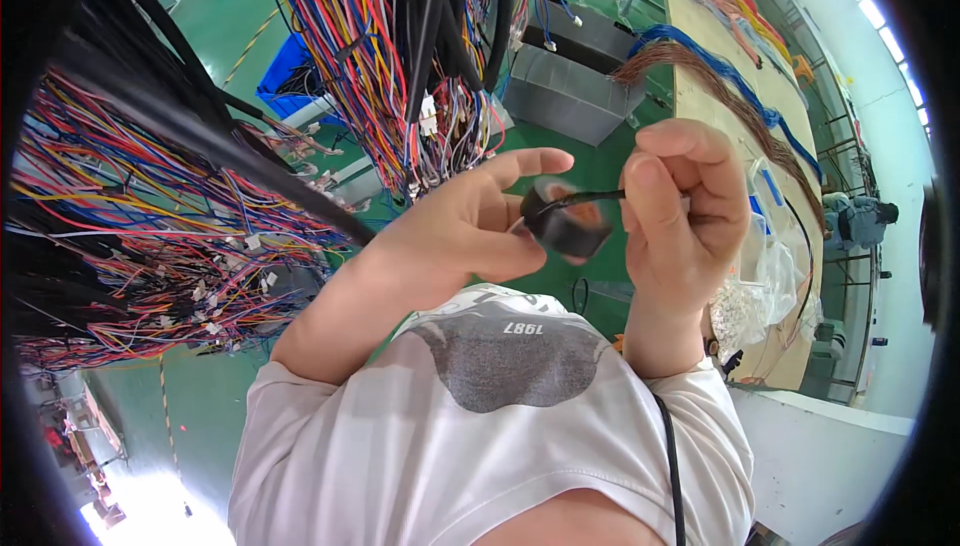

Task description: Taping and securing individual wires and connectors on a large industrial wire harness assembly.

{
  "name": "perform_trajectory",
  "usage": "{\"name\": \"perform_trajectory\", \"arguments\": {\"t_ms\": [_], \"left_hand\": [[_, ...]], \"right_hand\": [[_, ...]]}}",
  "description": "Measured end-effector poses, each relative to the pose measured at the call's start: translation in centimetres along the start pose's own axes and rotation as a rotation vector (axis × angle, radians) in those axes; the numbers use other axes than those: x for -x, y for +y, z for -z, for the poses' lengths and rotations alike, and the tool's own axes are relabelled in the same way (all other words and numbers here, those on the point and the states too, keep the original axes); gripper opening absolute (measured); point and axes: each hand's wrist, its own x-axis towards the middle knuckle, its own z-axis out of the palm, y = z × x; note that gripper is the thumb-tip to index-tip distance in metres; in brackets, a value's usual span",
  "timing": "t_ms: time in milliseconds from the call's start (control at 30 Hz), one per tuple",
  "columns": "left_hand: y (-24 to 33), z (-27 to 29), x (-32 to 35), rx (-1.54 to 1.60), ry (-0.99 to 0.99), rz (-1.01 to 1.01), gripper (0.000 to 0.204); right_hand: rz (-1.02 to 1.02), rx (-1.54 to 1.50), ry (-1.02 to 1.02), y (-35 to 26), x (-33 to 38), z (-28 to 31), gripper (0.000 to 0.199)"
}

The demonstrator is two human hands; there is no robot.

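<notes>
A roll of black tape (pixel 578 234) with an orange-brown core sits between my two hands in front of my chest, smeared by motion. My left hand (pixel 455 221) has it at its left edge, between the thumb and the bent fingers, while the index finger stretches out above it. From the roll a short dark strip runs to my right hand (pixel 690 201), whose thumb and fingertips pinch its end. The other right fingers are curled in.
Bundles of coloured wires (pixel 350 56) with white connectors and black sleeves hang ahead and to the left. A grey bin (pixel 570 96) and a blue crate (pixel 290 81) stand beyond. At right, a long table (pixel 700 96) carries wire bundles and plastic bags (pixel 780 281). A person (pixel 860 221) is farther right.
</notes>
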Motion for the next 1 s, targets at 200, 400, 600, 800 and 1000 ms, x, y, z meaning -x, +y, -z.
{"name": "perform_trajectory", "arguments": {"t_ms": [200,400,600,800,1000], "left_hand": [[-0.7,-1.5,-0.4,0.037,0.011,-0.164,0.067],[-0.1,0.4,-0.2,0.069,-0.012,0.031,0.062],[0.1,0.2,1.5,0.588,0.106,-0.158,0.038],[-1.1,0.3,1.8,-0.160,0.093,-0.736,0.055],[-1.8,0.3,0.7,-0.548,0.360,-0.400,0.040]], "right_hand": [[0.013,-0.009,0.012,0.1,-0.2,-0.4,0.014],[-0.128,-0.010,-0.028,-0.2,-0.1,-0.8,0.013],[-0.037,-0.037,0.103,0.9,-0.4,-0.1,0.011],[-0.267,-0.214,0.079,0.3,-1.4,0.0,0.012],[-0.261,-0.147,0.020,0.5,-1.6,-0.4,0.014]]}}
